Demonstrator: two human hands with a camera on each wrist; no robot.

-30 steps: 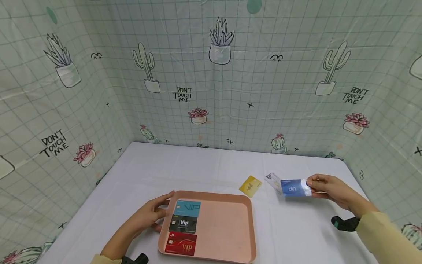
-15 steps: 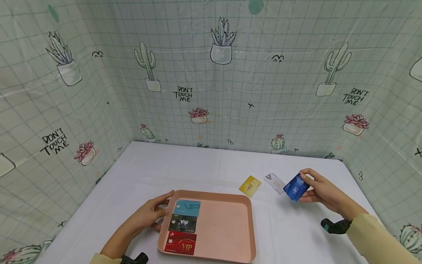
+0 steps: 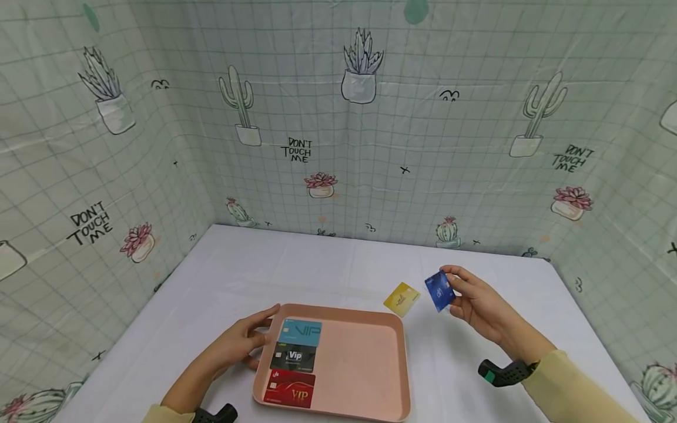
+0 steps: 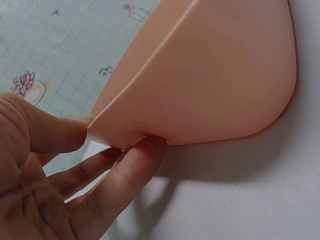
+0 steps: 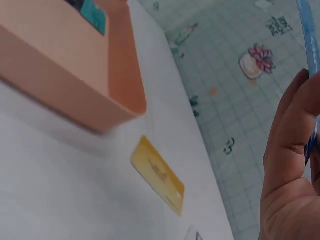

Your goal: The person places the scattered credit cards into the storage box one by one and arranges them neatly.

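Note:
Above the right part of the table, my right hand [image 3: 480,304] pinches a blue VIP card [image 3: 438,290] by its edge. Seen from the right wrist, this blue card [image 5: 311,37] appears nearly edge-on. A yellow card [image 3: 402,299] lies on the table just left of it. A corner of a white card [image 5: 194,233] peeks in at the bottom of the right wrist view; in the head view it is hidden. My left hand [image 3: 238,343] grips the left side of a pink tray [image 3: 365,364]. Inside the tray, a teal card [image 3: 300,333], a black card [image 3: 293,357] and a red card [image 3: 290,388] form a column.
A white cloth [image 3: 296,264] covers the table. Cactus-print fabric [image 3: 338,141] stands around its back and sides. Dark wrist straps [image 3: 505,373] sit below both hands.
My right hand has carried the blue card left, turning it more upright, and it now covers the white card in the head view. The left hand and tray stay put.

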